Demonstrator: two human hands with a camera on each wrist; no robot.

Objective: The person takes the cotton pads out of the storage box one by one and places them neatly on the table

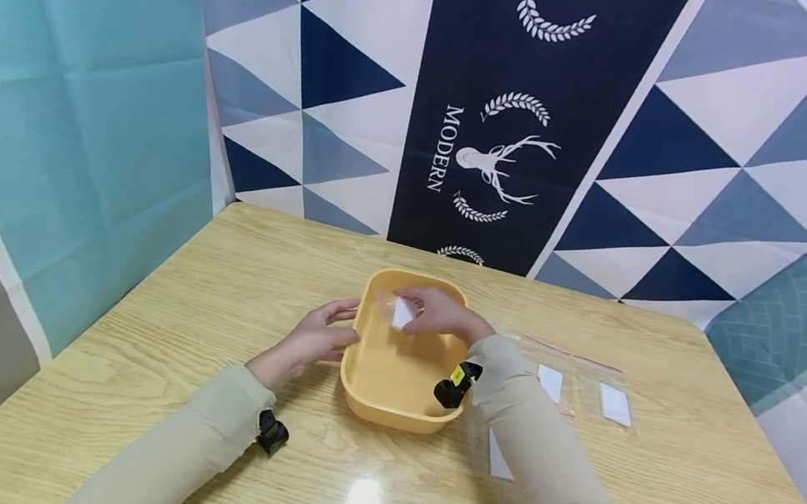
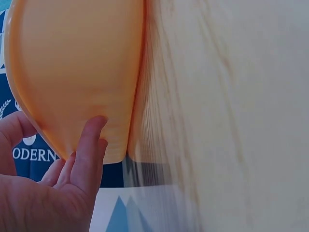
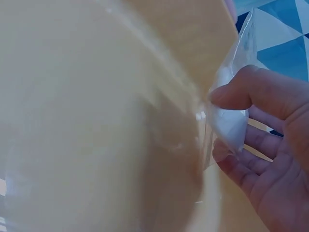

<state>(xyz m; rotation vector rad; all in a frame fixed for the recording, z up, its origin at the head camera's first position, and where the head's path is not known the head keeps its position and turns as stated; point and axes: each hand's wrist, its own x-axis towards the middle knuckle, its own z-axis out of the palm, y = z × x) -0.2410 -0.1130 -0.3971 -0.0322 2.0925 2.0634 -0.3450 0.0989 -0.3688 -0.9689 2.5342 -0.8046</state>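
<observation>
My right hand [image 1: 434, 310] is inside the yellow plastic tub [image 1: 384, 411]. It pinches a small clear plastic bag [image 3: 231, 123] with something white in it, thumb on one face and fingers on the other. In the head view the white content [image 1: 403, 313] shows over the tub's far left part. My left hand [image 1: 318, 336] is at the tub's left side. Its fairly straight fingers [image 2: 87, 150] rest against the outer wall in the left wrist view, and the thumb is up by the rim, its tip hidden.
Right of the tub lie several clear zip bags with white pieces: one bag [image 1: 614, 404] farthest right, a second bag [image 1: 550, 381] beside it, and a third bag [image 1: 501, 457] nearer, partly behind the right sleeve. A patterned cloth [image 1: 345, 110] hangs behind the wooden table [image 1: 280, 270].
</observation>
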